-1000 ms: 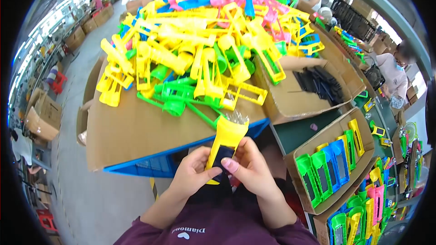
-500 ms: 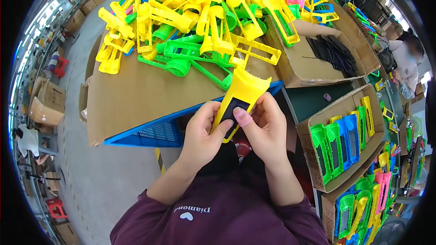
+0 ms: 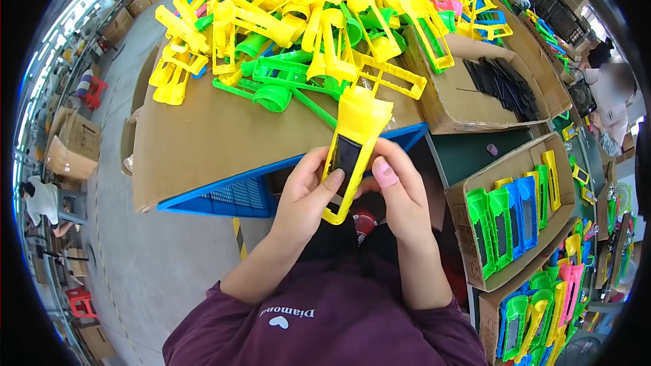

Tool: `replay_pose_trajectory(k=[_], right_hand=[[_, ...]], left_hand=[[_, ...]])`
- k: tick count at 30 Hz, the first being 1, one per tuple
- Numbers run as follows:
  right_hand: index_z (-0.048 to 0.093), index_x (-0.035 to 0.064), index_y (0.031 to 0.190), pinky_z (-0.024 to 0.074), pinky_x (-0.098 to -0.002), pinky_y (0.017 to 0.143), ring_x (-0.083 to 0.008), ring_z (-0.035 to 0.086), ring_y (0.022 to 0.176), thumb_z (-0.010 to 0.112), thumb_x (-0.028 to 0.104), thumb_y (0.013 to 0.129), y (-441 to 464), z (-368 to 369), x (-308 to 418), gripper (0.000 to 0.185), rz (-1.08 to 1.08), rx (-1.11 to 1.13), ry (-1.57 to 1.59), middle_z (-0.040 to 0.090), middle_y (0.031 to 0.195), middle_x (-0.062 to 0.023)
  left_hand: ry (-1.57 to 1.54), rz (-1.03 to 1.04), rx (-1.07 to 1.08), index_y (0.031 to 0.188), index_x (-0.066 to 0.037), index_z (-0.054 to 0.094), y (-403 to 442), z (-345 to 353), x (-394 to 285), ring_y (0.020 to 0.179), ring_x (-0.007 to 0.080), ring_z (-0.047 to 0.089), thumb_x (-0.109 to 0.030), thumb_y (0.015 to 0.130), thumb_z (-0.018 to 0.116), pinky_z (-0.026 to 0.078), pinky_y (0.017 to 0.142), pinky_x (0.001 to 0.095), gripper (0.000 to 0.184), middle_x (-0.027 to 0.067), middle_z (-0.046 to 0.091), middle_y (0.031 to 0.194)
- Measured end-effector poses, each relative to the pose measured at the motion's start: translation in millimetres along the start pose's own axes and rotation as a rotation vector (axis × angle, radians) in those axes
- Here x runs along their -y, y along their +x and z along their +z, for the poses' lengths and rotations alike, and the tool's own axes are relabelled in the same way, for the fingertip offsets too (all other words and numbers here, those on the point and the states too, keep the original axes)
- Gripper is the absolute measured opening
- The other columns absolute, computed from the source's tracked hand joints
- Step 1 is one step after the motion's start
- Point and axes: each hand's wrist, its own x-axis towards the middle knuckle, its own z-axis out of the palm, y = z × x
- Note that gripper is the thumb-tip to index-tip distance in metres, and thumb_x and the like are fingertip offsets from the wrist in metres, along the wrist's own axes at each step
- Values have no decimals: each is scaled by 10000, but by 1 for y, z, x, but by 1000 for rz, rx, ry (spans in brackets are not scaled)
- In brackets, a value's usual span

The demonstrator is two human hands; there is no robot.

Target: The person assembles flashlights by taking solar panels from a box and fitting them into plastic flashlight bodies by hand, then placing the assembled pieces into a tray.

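Note:
A yellow plastic housing [image 3: 367, 114] with a flared top and a long frame stands tilted in front of me. A dark rectangular panel [image 3: 346, 154] sits in its frame. My left hand [image 3: 306, 193] grips the housing's left side, thumb pressing on the panel's lower part. At the right edge, my right hand [image 3: 400, 193] holds the housing with its fingers, partly hidden behind it; its thumb, pink at the tip, is off the panel. Beyond the housing lies a heap of yellow, green, blue and pink plastic frames [image 3: 271, 27].
The heap rests on a cardboard-topped surface [image 3: 196, 142] over a blue crate [image 3: 237, 196]. To the right are a carton [image 3: 468, 122] of black strips [image 3: 503, 88] and a carton [image 3: 468, 237] of fitted housings. More coloured housings [image 3: 542, 298] stand below. A person [image 3: 610, 95] sits at far right.
The housing has turned more upright and shifted slightly down and left. My right thumb has lifted off the panel and moved right, while my left thumb stays on it.

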Motion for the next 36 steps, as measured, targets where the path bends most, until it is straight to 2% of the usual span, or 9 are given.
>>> replay_pose_trajectory(k=[2, 6, 12, 18, 20, 21, 24, 29, 36], right_hand=[[448, -30, 1247, 514, -232, 699, -151, 553, 954, 453, 71, 930, -4, -11, -12, 332, -49, 104, -76, 450, 1176, -109], [434, 24, 1275, 499, -252, 694, -168, 515, 1041, 526, -15, 859, -5, -13, 0, 429, -100, 184, -441, 482, 1155, -101], [520, 32, 1163, 492, -270, 664, -212, 575, 940, 616, 38, 821, -7, -7, 18, 356, -174, 139, -708, 520, 1143, -108], [582, 15, 896, 467, -261, 549, -184, 584, 634, 652, 46, 789, -12, -9, 1, 132, -180, -45, -924, 596, 798, -91], [581, 16, 885, 457, -242, 536, -144, 577, 609, 651, 52, 799, -17, -12, -8, 116, -77, -78, -859, 591, 738, -74], [580, 11, 862, 445, -218, 517, -74, 551, 586, 635, 47, 826, -19, -5, 0, 76, 79, -241, -677, 569, 676, -28], [545, 1, 843, 433, -179, 498, -29, 528, 602, 613, 40, 857, -21, 0, 6, 80, -41, -342, -350, 539, 676, 16], [538, 3, 842, 481, -211, 539, -76, 595, 616, 651, 64, 828, -25, 23, 3, 129, -25, -193, -539, 603, 702, -52], [546, 13, 842, 494, -222, 536, -104, 610, 607, 663, 72, 819, -29, 24, 2, 133, -84, -225, -696, 596, 702, -51]], left_hand=[[3, 10, -15, 1210, -10, 448, 2, -5, 10, 987, 119, 561, -103, 925, 501, 462, 840, 258, 304, 70, 572, 1085], [73, 37, -99, 1188, -19, 446, 2, -4, 23, 809, 108, 589, -106, 937, 475, 495, 693, 237, 267, 57, 575, 996], [32, 17, -63, 1141, -20, 471, 3, 8, 10, 882, 66, 519, -87, 943, 471, 444, 751, 208, 209, 27, 517, 998], [41, -10, -169, 1117, -60, 448, 6, 4, 9, 647, 11, 450, -163, 963, 450, 366, 553, 159, 185, -30, 486, 788], [81, 130, -240, 1027, -83, 464, 9, -1, 5, 553, 7, 315, -242, 975, 422, 241, 485, 163, 172, -42, 383, 713], [54, 116, -207, 1014, -80, 465, 10, -4, 1, 553, 10, 293, -261, 980, 406, 231, 484, 166, 194, -46, 354, 705], [-25, 50, -123, 996, -75, 465, 8, -4, 3, 566, 19, 270, -310, 988, 363, 220, 488, 167, 257, -44, 325, 713], [107, 167, -64, 1027, -29, 440, 1, 13, 10, 831, 40, 430, -248, 986, 395, 380, 735, 188, 227, 7, 472, 919], [83, 174, -82, 1007, -43, 435, 0, 10, 10, 767, 27, 379, -205, 959, 477, 338, 679, 166, 174, -18, 428, 857]])
